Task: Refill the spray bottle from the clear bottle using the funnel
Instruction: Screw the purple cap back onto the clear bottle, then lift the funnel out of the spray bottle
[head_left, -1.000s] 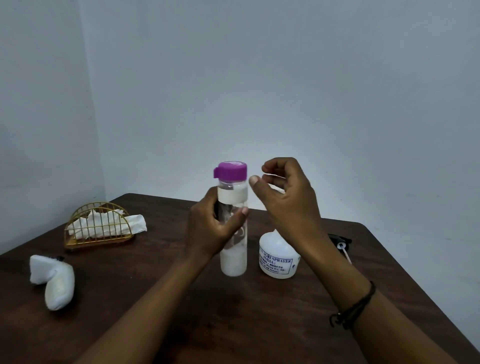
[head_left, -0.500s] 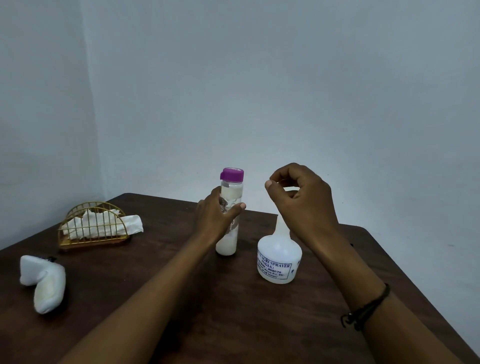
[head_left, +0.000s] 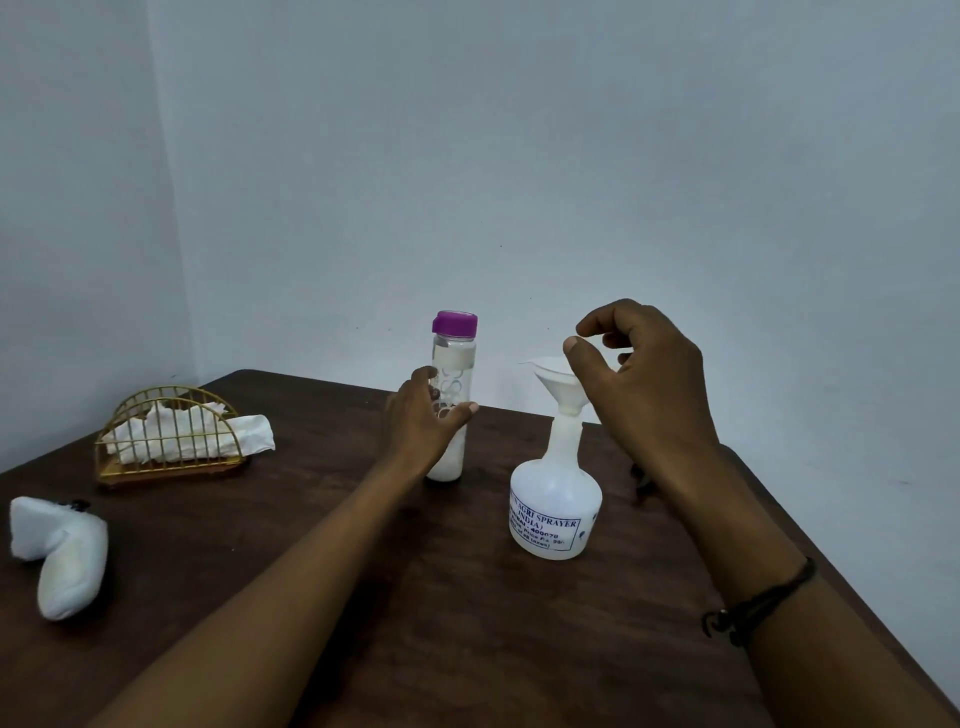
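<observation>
The clear bottle (head_left: 453, 353) with a purple cap stands upright on the dark wooden table (head_left: 415, 597), at the middle back. My left hand (head_left: 423, 421) wraps its lower half, thumb across the front. To the right stands the white spray bottle (head_left: 556, 514), its spray head off. A white funnel (head_left: 560, 384) sits in its neck. My right hand (head_left: 644, 384) hovers at the funnel's right rim, thumb and curled fingers apart, nothing held between them.
A gold wire holder (head_left: 171, 441) with white napkins stands at the back left. A white cloth bundle (head_left: 62, 556) lies near the left edge. A black part (head_left: 641, 480), mostly hidden behind my right wrist, lies on the table. Walls close in at the back and left.
My left hand carried the clear bottle away from me and set it on the table farther back. My right hand shifted right, uncovering the funnel in the spray bottle's neck.
</observation>
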